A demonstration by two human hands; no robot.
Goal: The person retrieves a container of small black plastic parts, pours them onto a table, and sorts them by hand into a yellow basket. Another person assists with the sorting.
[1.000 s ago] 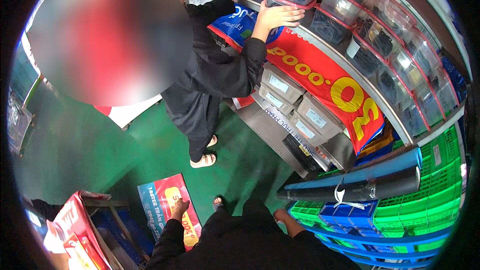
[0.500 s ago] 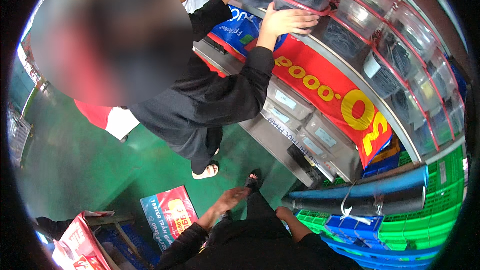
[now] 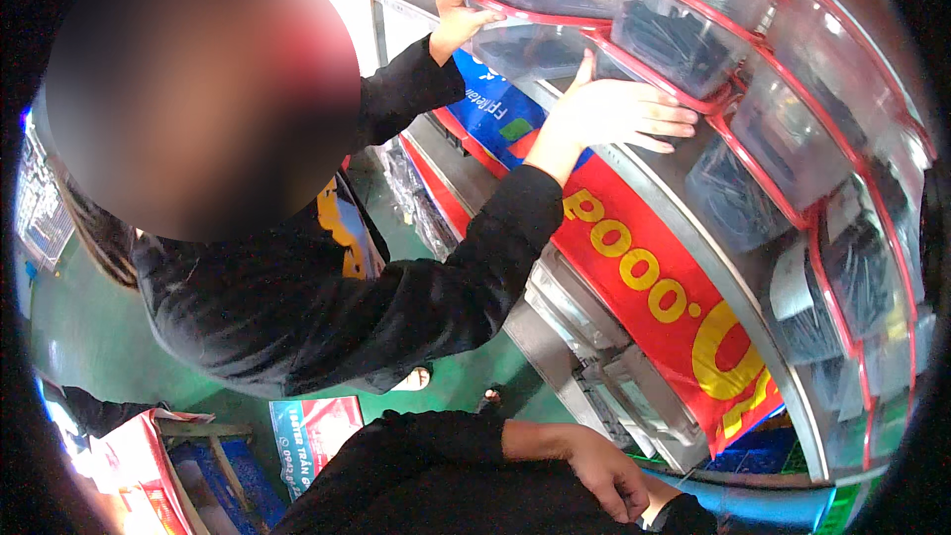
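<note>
My left hand (image 3: 600,471) reaches across from the lower edge, its black sleeve drawn back to the forearm. Its fingers bend downward and inward, close to my right wrist; anything inside them is hidden. Only a bit of bare skin of my right hand (image 3: 658,497) shows, beyond the left one and beside its dark sleeve. The right fingers are out of sight. In front stands a person in black (image 3: 327,307), whose hand (image 3: 619,119) lies flat against a clear tub with a red rim (image 3: 674,50). The person's other hand (image 3: 462,8) grips another tub's red rim (image 3: 540,16).
Stacked clear tubs (image 3: 852,248) of dark items line the shelf on the right. A red banner (image 3: 654,287) hangs from its edge, with grey boxes (image 3: 619,386) below. A blue roll (image 3: 773,503) is low right; a printed sign (image 3: 315,436) lies on the green floor (image 3: 109,337).
My view has come nearer to the person and the shelf. My hands, apart before, are now together at the lower right. The person's hands remain on the tubs.
</note>
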